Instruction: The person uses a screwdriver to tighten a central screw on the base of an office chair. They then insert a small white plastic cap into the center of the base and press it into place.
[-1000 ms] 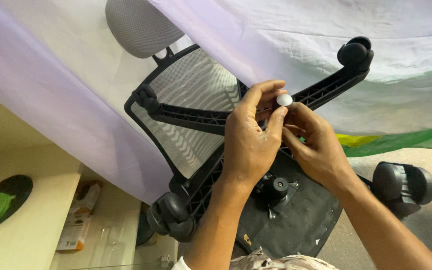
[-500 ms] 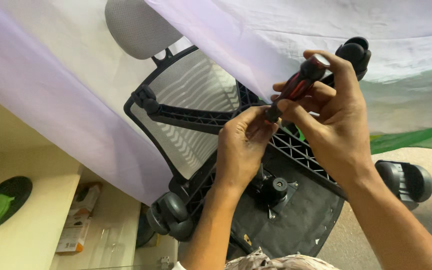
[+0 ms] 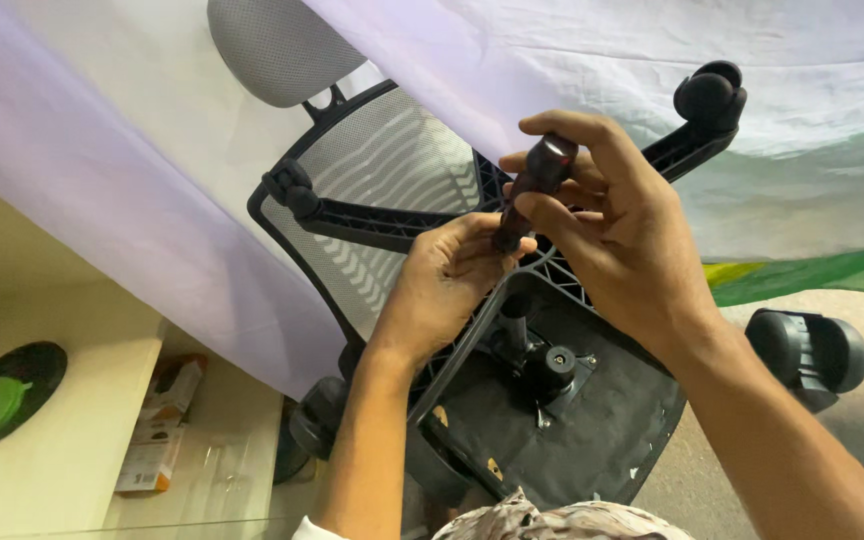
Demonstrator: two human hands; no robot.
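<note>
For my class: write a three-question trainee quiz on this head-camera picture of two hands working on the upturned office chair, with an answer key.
1. True or false: the right hand grips a dark-handled screwdriver.
2. Multiple choice: what is the left hand touching? A) the grey headrest B) the black star base of the chair, at the screwdriver's lower end C) the green disc
3. Short answer: where does the loose black armrest lie in the picture?

Key:
1. True.
2. B: its fingers rest on the star base, beside the tool's tip.
3. On the floor at the right, apart from the chair.
</note>
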